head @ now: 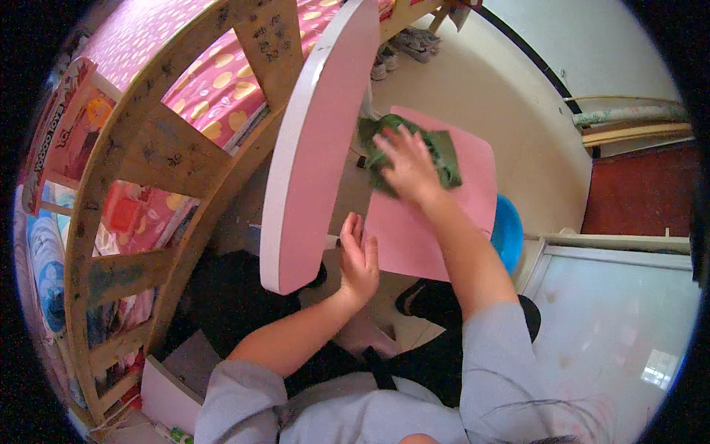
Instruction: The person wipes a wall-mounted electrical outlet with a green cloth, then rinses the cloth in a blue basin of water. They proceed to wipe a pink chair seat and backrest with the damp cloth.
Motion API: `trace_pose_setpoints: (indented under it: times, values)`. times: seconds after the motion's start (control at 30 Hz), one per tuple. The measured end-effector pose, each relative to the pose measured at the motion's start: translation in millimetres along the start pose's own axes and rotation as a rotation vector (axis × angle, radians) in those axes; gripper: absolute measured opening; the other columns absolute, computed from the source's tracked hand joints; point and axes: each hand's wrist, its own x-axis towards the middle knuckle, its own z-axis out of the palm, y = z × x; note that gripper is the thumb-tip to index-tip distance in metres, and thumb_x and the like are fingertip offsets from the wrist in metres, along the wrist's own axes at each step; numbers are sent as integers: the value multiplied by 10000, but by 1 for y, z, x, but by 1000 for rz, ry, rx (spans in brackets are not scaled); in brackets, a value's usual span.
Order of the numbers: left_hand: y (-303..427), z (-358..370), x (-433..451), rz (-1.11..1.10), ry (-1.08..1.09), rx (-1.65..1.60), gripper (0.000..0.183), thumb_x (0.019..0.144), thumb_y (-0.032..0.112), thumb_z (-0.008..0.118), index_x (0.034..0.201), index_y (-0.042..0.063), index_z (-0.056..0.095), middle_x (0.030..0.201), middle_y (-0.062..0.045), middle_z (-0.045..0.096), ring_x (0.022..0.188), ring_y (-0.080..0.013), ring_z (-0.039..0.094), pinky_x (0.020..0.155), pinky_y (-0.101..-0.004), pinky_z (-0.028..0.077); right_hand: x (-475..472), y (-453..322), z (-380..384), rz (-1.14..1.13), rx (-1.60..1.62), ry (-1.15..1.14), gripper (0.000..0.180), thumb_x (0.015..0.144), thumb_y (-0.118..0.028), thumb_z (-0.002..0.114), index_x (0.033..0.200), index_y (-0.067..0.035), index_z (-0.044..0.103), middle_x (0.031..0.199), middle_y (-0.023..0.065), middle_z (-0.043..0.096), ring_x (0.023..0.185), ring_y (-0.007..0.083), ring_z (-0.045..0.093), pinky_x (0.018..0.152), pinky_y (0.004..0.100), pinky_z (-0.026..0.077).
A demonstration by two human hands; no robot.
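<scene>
My right hand [410, 166], its fingers blurred and spread, holds a dark green cloth [446, 152] down against a flat pink panel [471, 200]. Lower down, my left hand [360, 261] is empty, with its fingers extended and the thumb apart. It is close to the panel's near left side; whether it touches is not clear. Left of both hands stands a second pink board [310, 161] with a thick white edge, tilted steeply upright. What supports the two pink pieces is mostly hidden.
A wooden bed frame [161, 150] with patterned pink bedding [222, 83] curves along the left. A blue basin [507, 230] is beyond the panel's right edge. Shoes [416, 44] lie on the floor at the back. A white glossy surface [615, 316] is at the right.
</scene>
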Motion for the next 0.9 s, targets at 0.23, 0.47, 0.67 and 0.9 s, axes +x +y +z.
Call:
trace_pose_setpoints:
  times: [0.23, 0.47, 0.67, 0.9]
  values:
    - [-6, -6, -12, 220, -20, 229, 576, 920, 80, 558, 1401, -54, 273, 1392, -226, 341, 1318, -339, 354, 1114, -438, 309, 71, 50, 2, 510, -33, 10, 589, 963, -409, 421, 1503, -190, 338, 1539, 102, 351, 1456, 270, 250, 1201, 477, 130]
    - [52, -69, -31, -243, 330, 79, 672, 816, 123, 756, 1345, -7, 362, 1314, -153, 446, 1205, -269, 444, 1019, -426, 372, 60, 47, 4, 446, -3, 54, 619, 961, -423, 408, 1496, -120, 334, 1544, 120, 339, 1454, 298, 249, 1201, 491, 117]
    - [87, -96, 17, 19, -147, 80, 371, 978, 98, 554, 1319, -24, 476, 1323, -144, 558, 1218, -249, 541, 1073, -397, 399, -11, -15, 12, 203, 13, 99, 643, 888, -302, 571, 1449, -45, 387, 1525, 149, 352, 1442, 347, 256, 1187, 496, 174]
    - [97, -112, 31, -13, -402, 222, 347, 1024, 162, 486, 1330, -3, 491, 1349, -137, 543, 1241, -227, 516, 1075, -377, 390, -147, -107, 7, -25, 206, -15, 784, 773, -207, 714, 1450, -32, 358, 1508, 160, 361, 1436, 358, 262, 1191, 483, 181]
